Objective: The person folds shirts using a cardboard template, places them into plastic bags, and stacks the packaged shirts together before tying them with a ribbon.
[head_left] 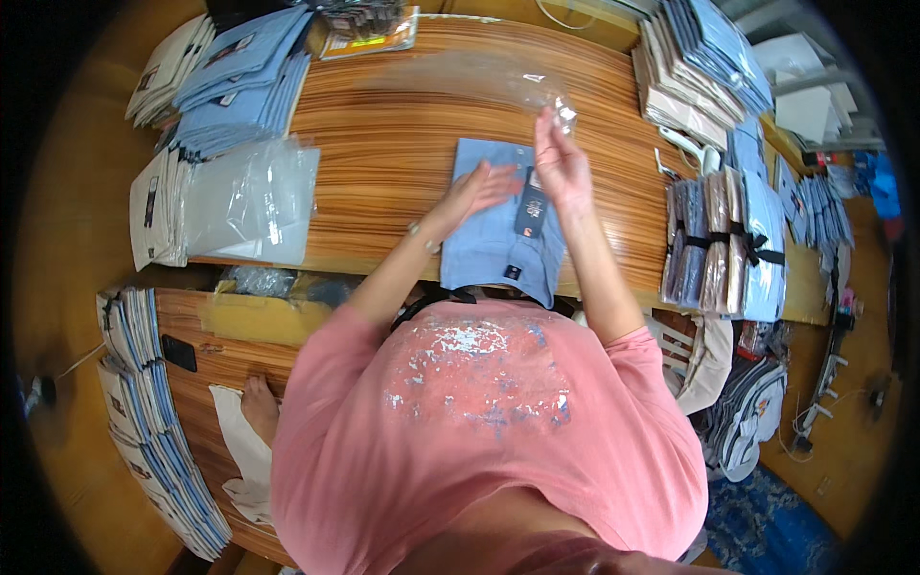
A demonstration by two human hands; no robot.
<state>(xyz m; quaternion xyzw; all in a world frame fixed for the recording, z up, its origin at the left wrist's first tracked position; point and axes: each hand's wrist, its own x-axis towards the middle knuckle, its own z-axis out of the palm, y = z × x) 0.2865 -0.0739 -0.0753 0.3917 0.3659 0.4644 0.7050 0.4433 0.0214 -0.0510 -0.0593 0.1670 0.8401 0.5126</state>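
My left hand [476,192] presses flat, fingers spread, on the folded blue shirt [498,225] to steady it, while my right hand [559,158] pinches the clear plastic bag [479,72] lifted beyond.

Pink short-sleeved shirt with a cracked silver-blue print; bare forearms.

I see a striped wooden bench [402,144] across the upper middle, a second wooden bench [206,369] at lower left, and blue patterned floor [767,532] at lower right.
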